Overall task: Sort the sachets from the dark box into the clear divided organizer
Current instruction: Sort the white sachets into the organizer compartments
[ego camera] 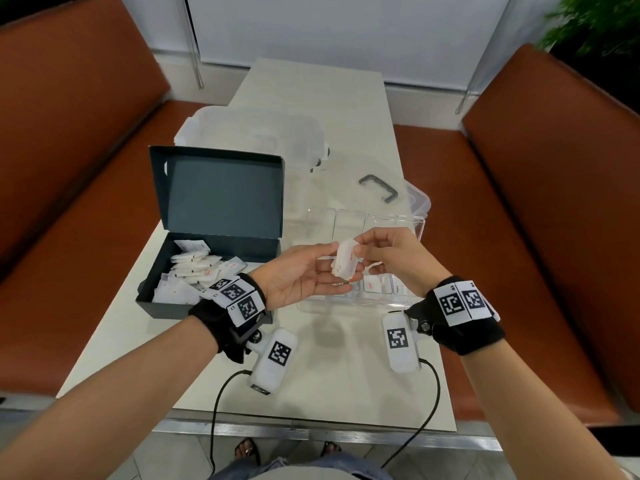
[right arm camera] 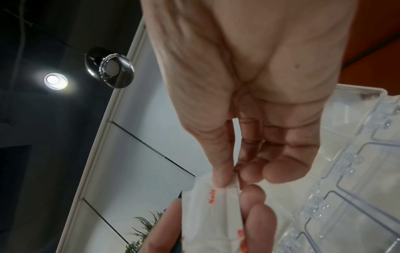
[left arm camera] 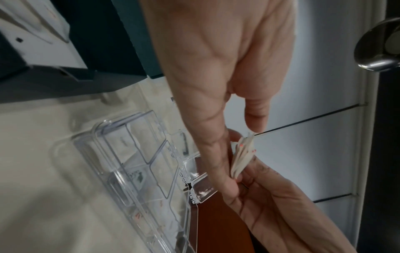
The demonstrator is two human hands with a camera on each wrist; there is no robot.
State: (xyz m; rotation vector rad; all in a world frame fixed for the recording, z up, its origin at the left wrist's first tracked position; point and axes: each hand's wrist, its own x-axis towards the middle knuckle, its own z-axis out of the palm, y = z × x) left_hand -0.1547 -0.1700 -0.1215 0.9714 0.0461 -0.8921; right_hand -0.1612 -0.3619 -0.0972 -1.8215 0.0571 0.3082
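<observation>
Left hand (ego camera: 298, 278) cradles a sachet stack (ego camera: 344, 261) over the organizer (ego camera: 420, 225); right hand (ego camera: 391, 258) pinches the top one, peeling it off to sort.

organizer (ego camera: 360, 299) labels blurred, sachet (ego camera: 346, 261) count unclear

2 hands (ego camera: 304, 275), 1 dark box (ego camera: 207, 244), 1 clear organizer (ego camera: 363, 223), approx. 3–4 sachets (ego camera: 344, 261) held, many more boxed.

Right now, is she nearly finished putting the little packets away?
Not yet. A few sachets already lie in the near compartments of the clear organizer. Both the left hand and right hand hold a small bunch of salt sachets above it. The dark box still holds a big pile to sort.
</observation>
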